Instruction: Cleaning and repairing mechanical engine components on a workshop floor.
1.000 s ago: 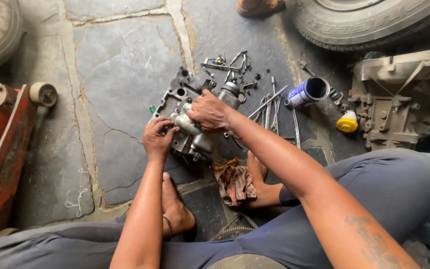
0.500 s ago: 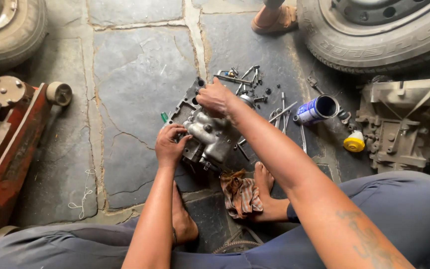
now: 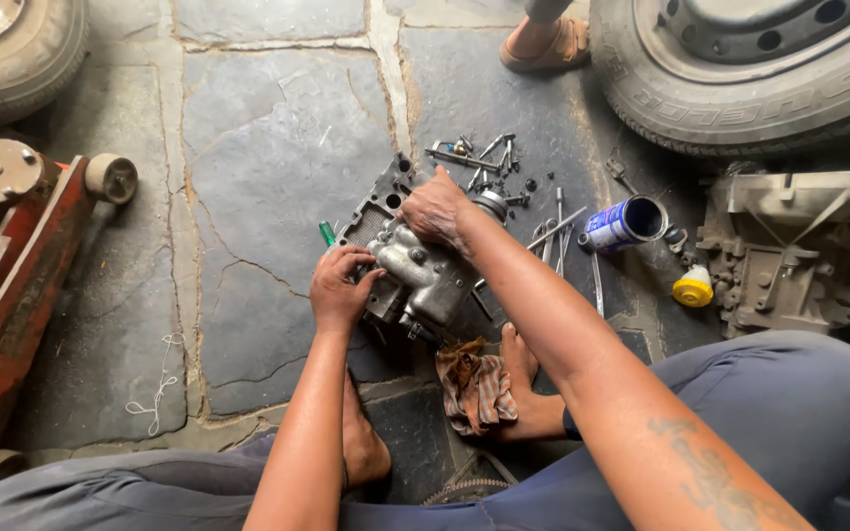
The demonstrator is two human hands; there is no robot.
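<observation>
We saw the metal housing [image 3: 415, 265] lying on the stone floor [image 3: 248, 147] just ahead of the person's bare feet, near the middle of the view. Its long axis ran on a slant, the far end pointing toward about eleven o'clock and the near end toward five o'clock. The left hand [image 3: 339, 287] was pressed against its nine o'clock edge, fingers curled over the rim in a clenched grip on the housing, with a green-handled tool [image 3: 327, 232] poking out just beyond the knuckles. The right hand [image 3: 435, 208] lay over the far upper end, fingers bent down around the casting; we could not tell whether that grip closed on the housing or on some small part of it. At one o'clock from the housing lay loose bolts and tools [image 3: 504, 167], at three o'clock a blue can [image 3: 625, 222] on its side, and at five o'clock a rag [image 3: 474, 385], touching the foot. An orange floor jack [image 3: 12, 285] sat well apart at nine o'clock.
</observation>
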